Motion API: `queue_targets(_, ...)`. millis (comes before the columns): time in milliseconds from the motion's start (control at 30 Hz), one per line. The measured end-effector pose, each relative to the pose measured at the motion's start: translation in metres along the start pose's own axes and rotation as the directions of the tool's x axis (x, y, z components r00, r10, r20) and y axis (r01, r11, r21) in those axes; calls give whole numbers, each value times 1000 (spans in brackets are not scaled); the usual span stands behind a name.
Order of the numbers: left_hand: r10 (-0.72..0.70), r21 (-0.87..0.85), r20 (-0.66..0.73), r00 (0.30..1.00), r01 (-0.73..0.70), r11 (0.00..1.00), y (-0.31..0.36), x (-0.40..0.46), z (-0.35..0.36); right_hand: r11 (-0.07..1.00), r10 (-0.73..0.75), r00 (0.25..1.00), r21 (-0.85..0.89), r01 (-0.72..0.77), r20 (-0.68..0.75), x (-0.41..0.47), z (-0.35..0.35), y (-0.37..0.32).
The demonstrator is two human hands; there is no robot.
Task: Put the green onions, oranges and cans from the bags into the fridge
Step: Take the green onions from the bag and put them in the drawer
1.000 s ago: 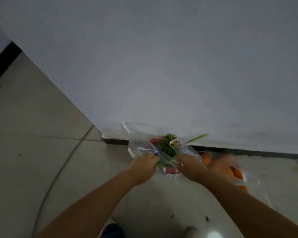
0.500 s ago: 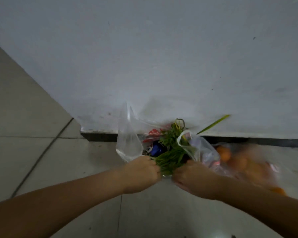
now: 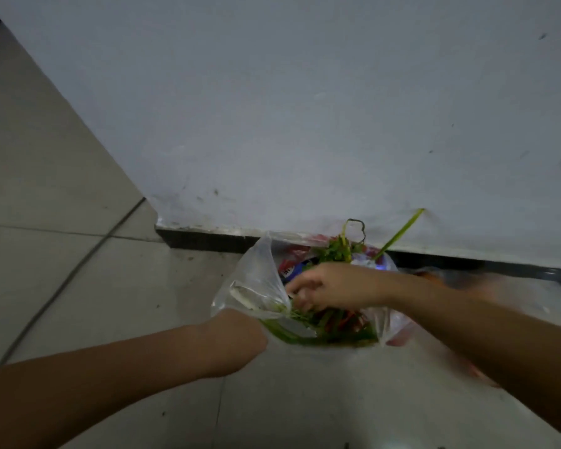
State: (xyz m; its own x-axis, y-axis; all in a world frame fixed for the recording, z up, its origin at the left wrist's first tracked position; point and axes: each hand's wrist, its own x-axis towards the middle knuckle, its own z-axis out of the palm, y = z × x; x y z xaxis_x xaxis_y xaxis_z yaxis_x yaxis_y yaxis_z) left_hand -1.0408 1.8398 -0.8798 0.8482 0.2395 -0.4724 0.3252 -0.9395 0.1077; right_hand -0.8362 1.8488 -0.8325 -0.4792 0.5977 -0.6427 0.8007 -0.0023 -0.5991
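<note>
Since the onions and cans lie in the bag on the floor, I log the task as barely begun; nothing is out. Left hand grips the bag's near rim. Right hand reaches inside, fingers curled down onto the onions (grasp unconfirmed). Oranges blur beyond, by the wall.
</note>
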Motion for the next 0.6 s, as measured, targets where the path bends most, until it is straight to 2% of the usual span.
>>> queue_targets(33, -29, 34, -20, 999, 29, 999, -3, -2, -4, 999, 0, 1000, 35, 0, -4, 13, -10, -1)
queue_targets(100, -22, 72, 100, 995, 15, 997, -5, -2, 4, 997, 76, 997, -28, -76, 3, 38, -31, 2)
queue_targets(133, -33, 7, 242, 970, 33, 999, -5, -4, 1, 991, 120, 991, -57, -124, -67, 48, -41, 5)
queue_targets(167, -69, -48, 320, 945, 89, 995, -7, -6, -2, 987, 124, 976, -79, -140, -177, 54, -50, 9)
queue_targets(233, -119, -101, 352, 929, 163, 981, -14, -12, -11, 991, 98, 941, -52, -120, -323, 61, -56, 17)
queue_targets(267, -142, -140, 378, 915, 208, 968, -17, -16, -15, 992, 79, 936, -61, -106, -343, 63, -52, 19)
queue_targets(300, -180, -210, 423, 888, 290, 934, -22, -19, -21, 992, 75, 941, -69, -103, -329, 65, -47, 20)
queue_targets(333, -226, -318, 468, 854, 401, 859, -27, -21, -25, 993, 74, 948, -69, -100, -310, 67, -41, 24)
queue_targets(400, -307, -504, 579, 755, 628, 593, -40, -21, -31, 994, 56, 951, -73, -82, -304, 69, -33, 30)
queue_targets(433, -328, -553, 632, 702, 705, 443, -45, -20, -30, 994, 49, 950, -77, -76, -309, 69, -32, 31)
queue_targets(467, -348, -560, 667, 659, 751, 348, -48, -19, -29, 994, 47, 947, -82, -76, -318, 68, -31, 30)
queue_targets(500, -378, -542, 675, 634, 773, 330, -50, -17, -25, 992, 47, 944, -94, -82, -328, 66, -32, 27)
queue_targets(533, -414, -516, 656, 632, 775, 366, -49, -13, -22, 991, 51, 941, -103, -90, -335, 64, -31, 23)
queue_targets(600, -473, -544, 556, 684, 729, 416, -42, -3, -14, 989, 31, 932, -122, -80, -362, 60, -29, 15)
